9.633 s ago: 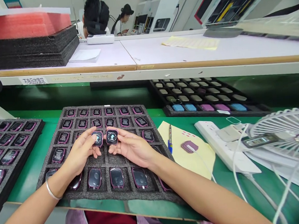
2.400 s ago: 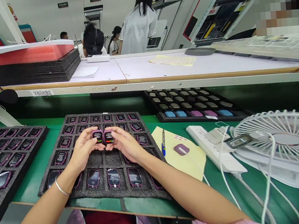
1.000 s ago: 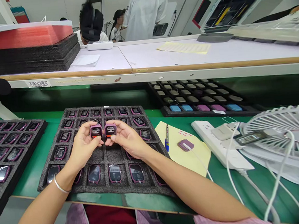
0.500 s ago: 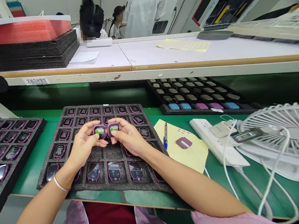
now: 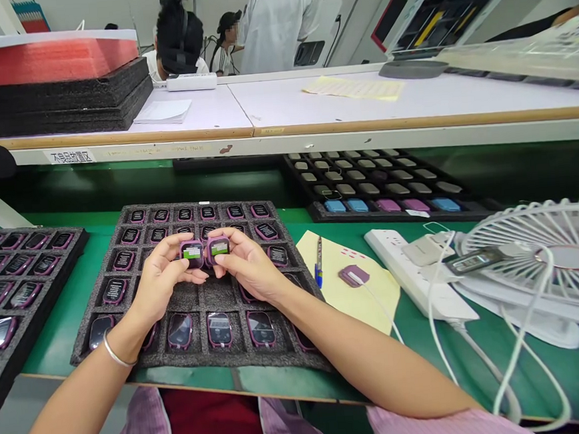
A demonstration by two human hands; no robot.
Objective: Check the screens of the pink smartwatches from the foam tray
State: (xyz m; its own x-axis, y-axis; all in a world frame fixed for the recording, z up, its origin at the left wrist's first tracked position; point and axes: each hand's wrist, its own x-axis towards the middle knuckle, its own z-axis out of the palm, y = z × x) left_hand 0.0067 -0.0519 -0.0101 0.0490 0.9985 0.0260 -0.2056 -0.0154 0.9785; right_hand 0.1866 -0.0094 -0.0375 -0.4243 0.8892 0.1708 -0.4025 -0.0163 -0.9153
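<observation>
My left hand (image 5: 161, 277) is closed round a small purple smartwatch body (image 5: 192, 253) with a lit screen. My right hand (image 5: 248, 268) grips a second purple watch body (image 5: 218, 248), its screen also lit. Both are held side by side, touching, a little above the middle of a dark foam tray (image 5: 203, 297). The tray's cells hold several more purple watch bodies, lit in the far rows and dark in the near row (image 5: 220, 329). A thin bangle circles my left wrist.
A second foam tray of watches (image 5: 14, 279) lies at the left. To the right are a yellow paper with a pen (image 5: 318, 265), a purple charging puck (image 5: 352, 277), a white power strip (image 5: 415, 280), cables and a white fan (image 5: 549, 270). A black tray (image 5: 382, 189) sits under the shelf. People work beyond.
The two watch screens changed from a red band to a green-and-white display. My hands have stayed nearly in place, holding the watches together over the tray.
</observation>
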